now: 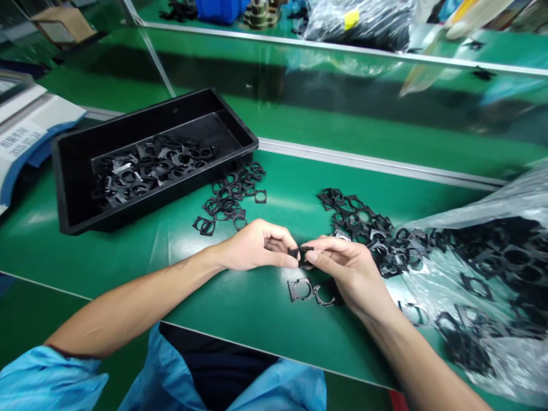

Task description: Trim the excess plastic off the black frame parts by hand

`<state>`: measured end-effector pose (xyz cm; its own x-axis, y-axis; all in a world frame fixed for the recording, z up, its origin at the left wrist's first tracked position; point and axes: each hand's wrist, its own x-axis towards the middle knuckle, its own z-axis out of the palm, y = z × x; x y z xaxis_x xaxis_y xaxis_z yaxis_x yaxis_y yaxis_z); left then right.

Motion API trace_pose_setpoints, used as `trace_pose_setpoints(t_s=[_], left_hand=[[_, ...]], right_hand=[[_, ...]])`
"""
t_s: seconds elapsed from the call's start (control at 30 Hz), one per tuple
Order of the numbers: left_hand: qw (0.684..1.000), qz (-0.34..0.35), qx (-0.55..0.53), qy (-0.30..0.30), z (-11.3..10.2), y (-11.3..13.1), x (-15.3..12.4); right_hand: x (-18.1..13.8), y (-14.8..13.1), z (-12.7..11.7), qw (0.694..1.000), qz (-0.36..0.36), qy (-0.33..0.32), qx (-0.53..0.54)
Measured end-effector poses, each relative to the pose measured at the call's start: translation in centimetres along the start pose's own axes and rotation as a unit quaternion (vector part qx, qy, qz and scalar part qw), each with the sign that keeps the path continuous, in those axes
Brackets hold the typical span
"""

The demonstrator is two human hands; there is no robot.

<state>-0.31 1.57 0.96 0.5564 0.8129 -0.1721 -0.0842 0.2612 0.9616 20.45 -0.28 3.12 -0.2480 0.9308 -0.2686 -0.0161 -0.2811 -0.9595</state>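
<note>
Over the green table, my left hand [257,245] and my right hand [346,268] meet fingertip to fingertip. Both pinch one small black plastic ring part [299,254] between them. Two more ring parts [310,291] lie flat on the mat just below my right hand. A loose pile of the same black parts [363,225] spreads to the right, spilling from a clear plastic bag [483,274]. A smaller heap of parts [231,197] lies beyond my left hand, beside a black tray [71,171] holding several more.
A metal rail [385,165] runs across the table behind the work area. Blue-and-white cartons [25,131] stand at the far left. Beyond the far rail sit another plastic bag [359,23] and a blue bin [220,10]. The table's front edge runs near my lap.
</note>
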Motion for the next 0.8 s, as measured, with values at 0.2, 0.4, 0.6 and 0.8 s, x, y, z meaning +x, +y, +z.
trace_pose_setpoints(t_s=[0.2,0.4,0.6,0.8], left_hand=[[0.994,0.018,-0.047,0.097,0.75,-0.26,0.14],[0.993,-0.005,-0.072,0.091,0.71,-0.62,0.13],[0.998,0.041,0.02,0.031,0.6,-0.58,0.0],[0.996,0.032,-0.044,0.076,0.64,-0.63,0.16]], right_hand=[[0.17,0.2,-0.19,0.999,-0.025,0.028,0.012],[0.19,0.29,-0.21,0.998,-0.048,0.03,-0.01],[0.09,0.54,-0.19,0.998,-0.049,0.015,-0.037],[0.31,0.31,-0.11,0.999,-0.019,0.022,0.037]])
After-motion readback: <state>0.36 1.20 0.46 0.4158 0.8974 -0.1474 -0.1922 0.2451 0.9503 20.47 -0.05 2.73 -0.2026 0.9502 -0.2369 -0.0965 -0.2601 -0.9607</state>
